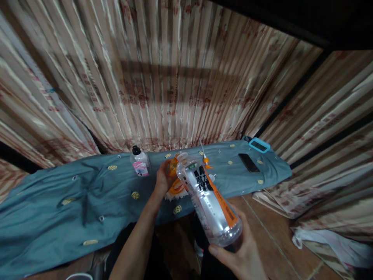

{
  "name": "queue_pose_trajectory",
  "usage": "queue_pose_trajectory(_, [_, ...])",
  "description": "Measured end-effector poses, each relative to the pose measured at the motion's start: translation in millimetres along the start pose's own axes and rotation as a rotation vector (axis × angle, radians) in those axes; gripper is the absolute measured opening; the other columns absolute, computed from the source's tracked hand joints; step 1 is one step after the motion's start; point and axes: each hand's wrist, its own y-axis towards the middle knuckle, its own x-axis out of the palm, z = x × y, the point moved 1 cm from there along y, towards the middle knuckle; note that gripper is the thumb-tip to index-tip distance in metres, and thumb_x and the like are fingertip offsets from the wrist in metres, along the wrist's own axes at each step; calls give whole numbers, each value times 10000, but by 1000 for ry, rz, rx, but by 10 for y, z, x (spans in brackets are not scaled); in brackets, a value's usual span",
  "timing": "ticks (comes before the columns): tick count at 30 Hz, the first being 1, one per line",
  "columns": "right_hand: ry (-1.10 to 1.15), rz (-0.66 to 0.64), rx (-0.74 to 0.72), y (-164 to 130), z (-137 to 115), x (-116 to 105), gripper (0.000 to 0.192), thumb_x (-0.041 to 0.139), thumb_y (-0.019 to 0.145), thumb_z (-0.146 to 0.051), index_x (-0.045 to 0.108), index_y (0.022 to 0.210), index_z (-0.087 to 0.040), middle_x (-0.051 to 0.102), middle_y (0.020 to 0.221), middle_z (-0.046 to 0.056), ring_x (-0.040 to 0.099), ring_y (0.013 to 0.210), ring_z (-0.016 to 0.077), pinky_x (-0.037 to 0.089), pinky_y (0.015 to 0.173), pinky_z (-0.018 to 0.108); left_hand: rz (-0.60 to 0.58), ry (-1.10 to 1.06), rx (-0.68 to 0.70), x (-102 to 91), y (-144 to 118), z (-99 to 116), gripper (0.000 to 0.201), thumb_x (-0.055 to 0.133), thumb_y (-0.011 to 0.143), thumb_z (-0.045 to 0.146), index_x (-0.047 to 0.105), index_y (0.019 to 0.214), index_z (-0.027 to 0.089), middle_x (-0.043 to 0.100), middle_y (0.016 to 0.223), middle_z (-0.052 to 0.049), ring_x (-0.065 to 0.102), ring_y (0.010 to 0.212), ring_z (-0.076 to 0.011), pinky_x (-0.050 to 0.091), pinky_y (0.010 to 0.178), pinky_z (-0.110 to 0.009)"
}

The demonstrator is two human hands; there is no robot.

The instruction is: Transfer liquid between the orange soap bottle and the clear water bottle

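Head view: bottle [208, 198] base in right hand [241, 256] grip.

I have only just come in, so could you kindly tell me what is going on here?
A person holds a clear plastic bottle tilted, the right hand under its base. The left hand is at its neck, grip on an orange cap. A small pump bottle and a phone lie on the blue-grey cloth.

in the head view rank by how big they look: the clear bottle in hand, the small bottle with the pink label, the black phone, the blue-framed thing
1. clear bottle, largest, though nearest the camera in the right hand
2. small bottle with the pink label
3. black phone and blue-framed thing: look alike, not ranked
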Motion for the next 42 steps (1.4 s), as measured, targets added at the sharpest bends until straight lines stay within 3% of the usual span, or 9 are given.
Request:
queue_pose_trajectory(8, [1,-16,-8,5,-34,0,910,914,606,-328,418,1363,-235,677,1337,144,653,1233,342,541,1027,405,5,23,74,-15,-6,-21,493,783,593,259,654,1065,195,724,1061,-77,678,1010,-284,519,966,-455])
queue_pose_trajectory(20, [-45,39,-41,-20,-5,-16,894,927,581,-272,469,1348,-242,691,1322,124,659,1224,350,551,1023,427,54,22,73,17,2,-69,516,794,573,262,659,1064,186,710,1093,-87,666,1049,-280,487,1025,-477])
queue_pose_trajectory(27, [52,18,-30,-33,58,33,914,932,580,-218,447,1353,-262,708,1313,114,691,1192,329,577,995,388,27,55,117,-20,-1,-15,508,796,598,250,651,1079,173,683,1120,-100,641,1075,-285,476,1032,-511])
queue_pose_trajectory(34, [106,-20,-44,-10,97,57,932,941,591,-260,422,1366,-259,680,1360,122,660,1241,337,571,1009,396,59,-12,281,-33,25,37,491,825,593,288,643,1047,252,644,1161,-62,608,1154,-270,464,1077,-486])
queue_pose_trajectory(38, [168,-46,-86,0,134,74,900,941,597,-301,438,1343,-265,726,1300,102,706,1175,331,606,945,373,39,3,274,-37,23,30,529,835,596,330,640,1073,211,633,1192,-96,591,1191,-283,448,1096,-492])
queue_pose_trajectory(42, [213,-57,-37,3,137,75,872,920,626,-330,438,1347,-243,719,1310,118,706,1168,335,596,953,393,29,-1,247,-39,12,35,534,837,606,339,633,1079,201,631,1209,-111,590,1200,-285,444,1103,-479])
